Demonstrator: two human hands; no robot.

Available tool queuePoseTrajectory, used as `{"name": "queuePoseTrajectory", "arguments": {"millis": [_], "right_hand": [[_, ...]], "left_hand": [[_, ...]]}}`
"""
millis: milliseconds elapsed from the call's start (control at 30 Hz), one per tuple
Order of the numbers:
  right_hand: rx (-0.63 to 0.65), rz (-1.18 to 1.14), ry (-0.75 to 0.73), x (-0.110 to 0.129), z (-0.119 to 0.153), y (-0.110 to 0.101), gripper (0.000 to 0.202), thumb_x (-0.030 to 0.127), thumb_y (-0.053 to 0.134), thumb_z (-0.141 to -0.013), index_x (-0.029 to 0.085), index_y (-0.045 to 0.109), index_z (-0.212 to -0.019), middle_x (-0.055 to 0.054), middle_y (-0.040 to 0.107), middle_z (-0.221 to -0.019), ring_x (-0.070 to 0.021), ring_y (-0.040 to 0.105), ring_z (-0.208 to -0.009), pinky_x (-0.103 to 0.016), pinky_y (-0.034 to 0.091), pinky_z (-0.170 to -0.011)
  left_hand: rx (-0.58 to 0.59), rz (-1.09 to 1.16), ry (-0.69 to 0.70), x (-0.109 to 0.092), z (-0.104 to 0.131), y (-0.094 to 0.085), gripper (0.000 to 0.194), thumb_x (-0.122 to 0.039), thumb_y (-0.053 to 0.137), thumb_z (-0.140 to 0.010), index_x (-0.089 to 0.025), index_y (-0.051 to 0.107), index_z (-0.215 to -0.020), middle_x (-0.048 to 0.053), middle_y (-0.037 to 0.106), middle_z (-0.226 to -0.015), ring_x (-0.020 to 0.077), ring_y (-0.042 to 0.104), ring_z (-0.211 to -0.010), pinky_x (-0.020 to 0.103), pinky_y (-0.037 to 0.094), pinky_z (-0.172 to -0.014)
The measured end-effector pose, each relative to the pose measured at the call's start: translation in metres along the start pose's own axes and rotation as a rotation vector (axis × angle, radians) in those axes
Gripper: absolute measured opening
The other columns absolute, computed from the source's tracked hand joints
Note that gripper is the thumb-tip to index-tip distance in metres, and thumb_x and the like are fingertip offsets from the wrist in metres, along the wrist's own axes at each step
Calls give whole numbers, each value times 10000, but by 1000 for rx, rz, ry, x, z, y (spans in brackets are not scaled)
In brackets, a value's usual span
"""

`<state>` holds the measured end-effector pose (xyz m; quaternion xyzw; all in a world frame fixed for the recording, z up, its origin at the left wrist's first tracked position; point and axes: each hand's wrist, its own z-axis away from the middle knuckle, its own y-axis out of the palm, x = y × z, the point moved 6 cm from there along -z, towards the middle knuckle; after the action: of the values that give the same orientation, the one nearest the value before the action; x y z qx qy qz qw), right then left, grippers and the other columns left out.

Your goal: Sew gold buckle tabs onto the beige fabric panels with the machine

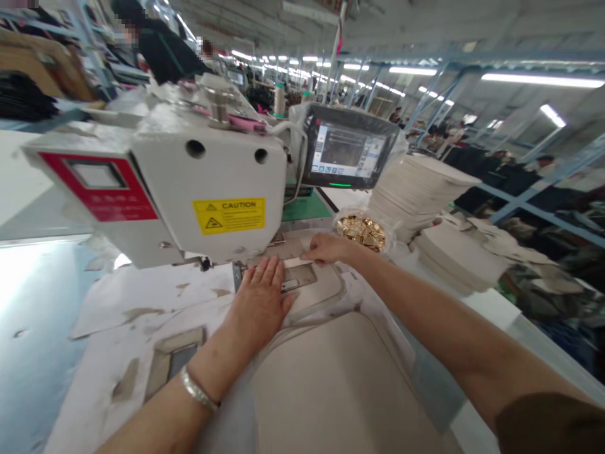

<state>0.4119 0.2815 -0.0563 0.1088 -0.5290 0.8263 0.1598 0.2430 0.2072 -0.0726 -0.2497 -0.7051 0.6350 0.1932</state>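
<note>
My left hand [263, 301] lies flat, fingers spread, on the left part of a beige panel [326, 287] under the sewing machine [217, 183]. Its fingertips rest by a pale strip [293, 262] beside a rectangular cut-out. My right hand [326, 248] is closed at the far side of the panel, its fingertips at the strip's right end; what they grip, if anything, is too small to tell. A stack of beige panels [331, 384] lies nearest me.
A screen [350, 151] stands behind the machine. Gold metal pieces [362, 232] fill a clear bag right of my right hand. Stacks of beige panels [416, 189] stand at the right. A framed template [158, 362] lies by my left forearm. People are in the background.
</note>
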Motion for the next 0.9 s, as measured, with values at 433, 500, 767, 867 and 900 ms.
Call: {"name": "queuePoseTrajectory", "arguments": {"millis": [433,500,767,867,900], "right_hand": [[-29,-106,-28,16,19,-11,237,152,664,-836,129,548,-630,44,531,-489,-53,485,-439,-140,406,-447],[4,-308,-26,16,23,-12,265,107,673,-833,129,514,-623,44,531,-501,-60,536,-486,-146,483,-513],[150,-922,58,-7,16,3,270,86,748,-791,100,530,-632,14,580,-514,-69,575,-509,-188,561,-587],[149,-971,86,-12,13,8,245,55,735,-791,92,545,-641,9,588,-514,-69,568,-490,-181,548,-558],[144,-978,95,-12,12,9,242,49,731,-792,92,546,-643,10,588,-512,-68,564,-480,-177,542,-547]], "left_hand": [[-128,-26,42,0,0,4,642,-456,418,-946,-11,440,-1408,215,399,-1502,351,381,-1397,516,347,-1128],[-135,-30,49,0,0,5,640,-449,418,-944,-10,435,-1409,220,397,-1504,350,380,-1398,514,344,-1127],[-89,-29,47,0,0,5,637,-438,400,-950,-17,408,-1428,207,391,-1513,342,365,-1408,504,313,-1139],[-73,-26,38,0,-1,4,639,-441,396,-950,-18,405,-1430,204,377,-1522,344,353,-1414,504,308,-1143],[-70,-26,36,0,-1,4,641,-446,389,-952,-19,407,-1429,204,377,-1522,344,353,-1414,506,308,-1143]]}}
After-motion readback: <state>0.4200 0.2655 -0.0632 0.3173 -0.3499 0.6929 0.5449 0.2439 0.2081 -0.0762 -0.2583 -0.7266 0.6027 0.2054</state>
